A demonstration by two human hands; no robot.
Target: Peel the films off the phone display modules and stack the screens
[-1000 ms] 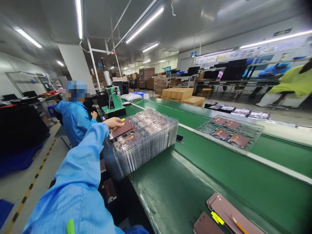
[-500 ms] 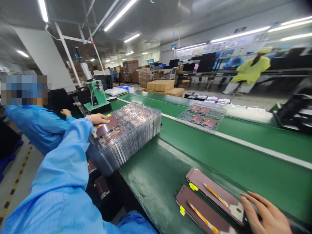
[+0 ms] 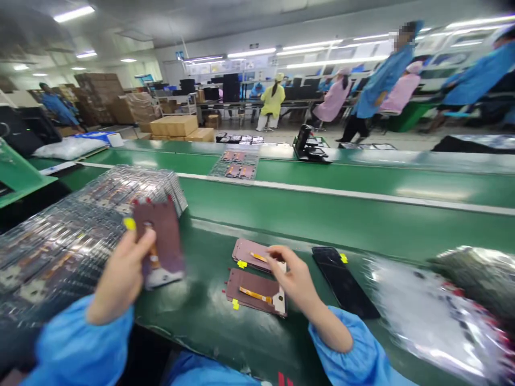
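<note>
My left hand (image 3: 123,273) is closed on a phone screen panel (image 3: 163,236), brownish-pink backed with an orange flex cable and a yellow tab. The panel is raised upright beside a tall stack of clear plastic trays (image 3: 100,214) holding similar panels. Over the cable end of an upper pile of panels (image 3: 245,251) is my right hand (image 3: 295,276), thumb and fingers bent but apart. Whether its fingertips touch the pile I cannot tell. Just below lies another panel pile (image 3: 249,289) with its orange cable facing up.
A black phone-shaped piece (image 3: 341,281) lies right of my right hand, beside clear plastic bags (image 3: 426,316). Across the green bench, a clear tray (image 3: 217,170) holds several panels. A black fixture (image 3: 309,145) stands at the far edge. Co-workers sit and walk beyond.
My left hand has lifted a panel off the tray stack and brought it rightward. The view has swung right. My right hand stays by the upper panel pile.
</note>
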